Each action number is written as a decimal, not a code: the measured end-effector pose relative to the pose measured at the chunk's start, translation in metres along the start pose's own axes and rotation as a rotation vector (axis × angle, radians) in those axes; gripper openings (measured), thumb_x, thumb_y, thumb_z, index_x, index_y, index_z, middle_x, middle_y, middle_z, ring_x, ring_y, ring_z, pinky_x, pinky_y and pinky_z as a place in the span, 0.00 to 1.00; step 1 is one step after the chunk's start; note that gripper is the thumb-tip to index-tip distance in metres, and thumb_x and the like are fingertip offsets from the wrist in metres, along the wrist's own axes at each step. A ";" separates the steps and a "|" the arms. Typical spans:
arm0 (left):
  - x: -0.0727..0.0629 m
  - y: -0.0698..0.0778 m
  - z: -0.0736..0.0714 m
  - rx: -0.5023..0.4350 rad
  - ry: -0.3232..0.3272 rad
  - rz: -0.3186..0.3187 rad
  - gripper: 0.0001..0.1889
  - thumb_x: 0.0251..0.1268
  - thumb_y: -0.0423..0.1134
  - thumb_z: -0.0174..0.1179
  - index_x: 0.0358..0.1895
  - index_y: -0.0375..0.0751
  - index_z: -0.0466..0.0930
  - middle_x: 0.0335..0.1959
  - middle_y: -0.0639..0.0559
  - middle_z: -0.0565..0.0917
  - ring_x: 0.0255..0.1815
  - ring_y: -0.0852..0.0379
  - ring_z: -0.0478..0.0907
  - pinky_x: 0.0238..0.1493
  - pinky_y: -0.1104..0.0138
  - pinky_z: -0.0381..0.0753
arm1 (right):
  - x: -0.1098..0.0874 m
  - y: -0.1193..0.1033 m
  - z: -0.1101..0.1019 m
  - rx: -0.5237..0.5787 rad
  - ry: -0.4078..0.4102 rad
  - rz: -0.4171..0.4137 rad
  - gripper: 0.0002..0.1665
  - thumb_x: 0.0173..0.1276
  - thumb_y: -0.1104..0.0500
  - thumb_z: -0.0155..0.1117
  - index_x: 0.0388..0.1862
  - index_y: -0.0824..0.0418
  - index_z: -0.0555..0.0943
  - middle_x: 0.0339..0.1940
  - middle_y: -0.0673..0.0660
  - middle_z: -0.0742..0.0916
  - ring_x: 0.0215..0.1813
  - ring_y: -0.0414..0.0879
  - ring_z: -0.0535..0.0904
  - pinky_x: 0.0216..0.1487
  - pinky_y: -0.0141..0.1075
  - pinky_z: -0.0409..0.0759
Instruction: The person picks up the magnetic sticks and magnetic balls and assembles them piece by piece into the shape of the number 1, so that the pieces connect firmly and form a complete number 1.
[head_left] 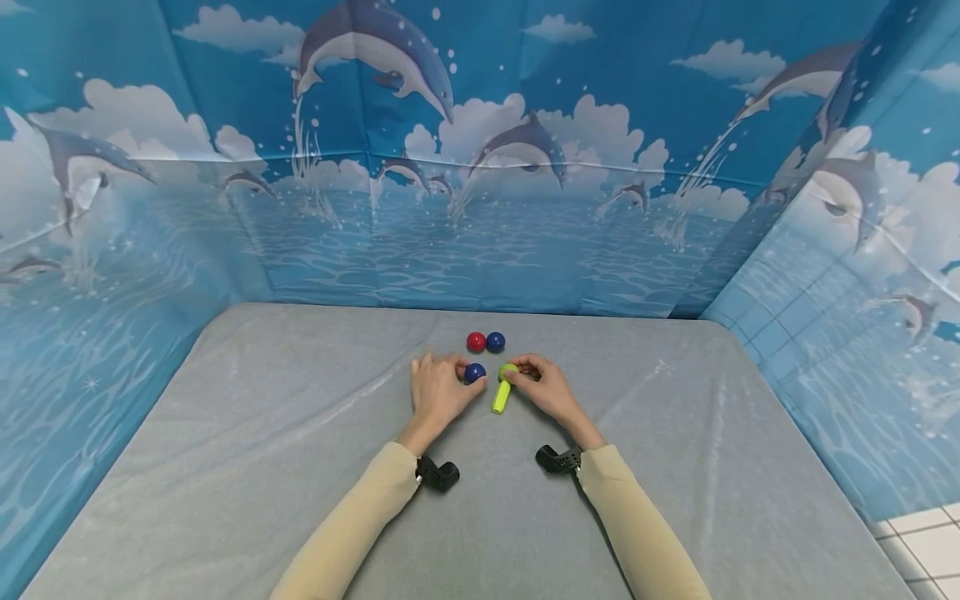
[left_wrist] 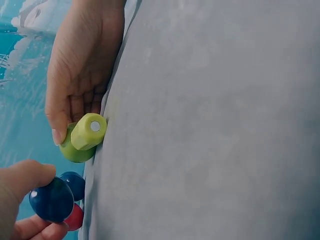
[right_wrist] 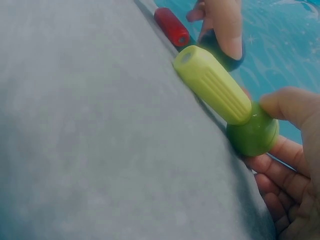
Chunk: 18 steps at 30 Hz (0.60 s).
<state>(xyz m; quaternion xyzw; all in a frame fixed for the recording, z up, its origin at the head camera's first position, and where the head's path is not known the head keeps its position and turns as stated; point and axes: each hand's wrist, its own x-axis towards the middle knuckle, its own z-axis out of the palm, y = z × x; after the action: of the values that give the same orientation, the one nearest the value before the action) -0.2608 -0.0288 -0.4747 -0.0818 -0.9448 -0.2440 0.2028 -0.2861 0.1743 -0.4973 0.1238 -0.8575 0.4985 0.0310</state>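
Note:
My left hand (head_left: 438,387) pinches a glossy dark blue ball (head_left: 475,372) between thumb and fingers. To its right, my right hand (head_left: 551,390) holds a green ball (right_wrist: 253,131) by its sides. Against that ball sits a yellow-green ribbed stick (right_wrist: 214,85), its free end pointing toward me with a round silvery spot (left_wrist: 95,126) on the end face. Just beyond the hands, a red ball (head_left: 476,342) and a second blue ball (head_left: 496,342) lie side by side on the table. In the right wrist view a red stick (right_wrist: 171,26) shows near the left hand; the head view does not show it.
A grey cloth covers the table (head_left: 637,517). Behind it and along both sides hangs a blue curtain (head_left: 480,250) printed with dolphins. Black bands (head_left: 558,459) are on both wrists. White floor tiles (head_left: 933,550) show at the lower right.

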 end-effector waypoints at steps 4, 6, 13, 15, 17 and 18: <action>-0.006 -0.001 -0.004 -0.012 -0.003 0.015 0.20 0.47 0.57 0.71 0.36 0.44 0.86 0.24 0.55 0.81 0.28 0.55 0.68 0.36 0.59 0.59 | 0.000 0.001 0.000 0.003 -0.001 0.006 0.19 0.65 0.48 0.65 0.48 0.59 0.81 0.43 0.54 0.83 0.46 0.47 0.77 0.52 0.44 0.72; -0.010 -0.001 -0.005 -0.013 -0.005 0.019 0.20 0.47 0.56 0.72 0.36 0.44 0.86 0.24 0.55 0.81 0.27 0.55 0.68 0.35 0.59 0.59 | -0.001 0.001 0.000 0.000 0.003 0.003 0.19 0.65 0.48 0.65 0.48 0.59 0.81 0.42 0.54 0.83 0.46 0.48 0.77 0.51 0.44 0.72; -0.016 0.001 -0.007 0.008 0.010 0.037 0.21 0.47 0.58 0.71 0.36 0.45 0.86 0.25 0.56 0.82 0.26 0.55 0.68 0.34 0.60 0.60 | -0.002 0.000 0.001 -0.014 0.024 -0.024 0.19 0.65 0.49 0.65 0.47 0.60 0.82 0.41 0.54 0.83 0.44 0.48 0.77 0.49 0.46 0.72; -0.017 0.002 -0.007 0.005 0.007 0.045 0.21 0.46 0.58 0.71 0.36 0.45 0.86 0.25 0.56 0.82 0.26 0.55 0.68 0.33 0.60 0.60 | -0.002 0.000 0.001 -0.013 0.028 -0.026 0.19 0.65 0.49 0.65 0.47 0.61 0.82 0.41 0.54 0.83 0.44 0.48 0.77 0.49 0.46 0.72; -0.018 0.002 -0.007 0.002 0.003 0.052 0.21 0.46 0.58 0.72 0.36 0.45 0.86 0.25 0.56 0.82 0.27 0.55 0.70 0.33 0.60 0.60 | -0.002 -0.001 0.001 -0.013 0.030 -0.021 0.18 0.65 0.49 0.65 0.47 0.60 0.82 0.41 0.54 0.83 0.44 0.48 0.77 0.49 0.46 0.72; -0.019 0.002 -0.007 -0.001 0.000 0.055 0.21 0.46 0.58 0.72 0.36 0.45 0.86 0.25 0.56 0.83 0.27 0.55 0.70 0.33 0.60 0.61 | -0.002 -0.001 0.001 -0.013 0.029 -0.019 0.18 0.65 0.50 0.65 0.47 0.60 0.82 0.41 0.54 0.83 0.44 0.48 0.77 0.49 0.46 0.72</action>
<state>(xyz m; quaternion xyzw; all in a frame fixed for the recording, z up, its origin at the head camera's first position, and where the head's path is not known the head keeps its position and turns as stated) -0.2409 -0.0315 -0.4755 -0.1080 -0.9421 -0.2388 0.2092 -0.2842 0.1728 -0.4973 0.1244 -0.8590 0.4942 0.0491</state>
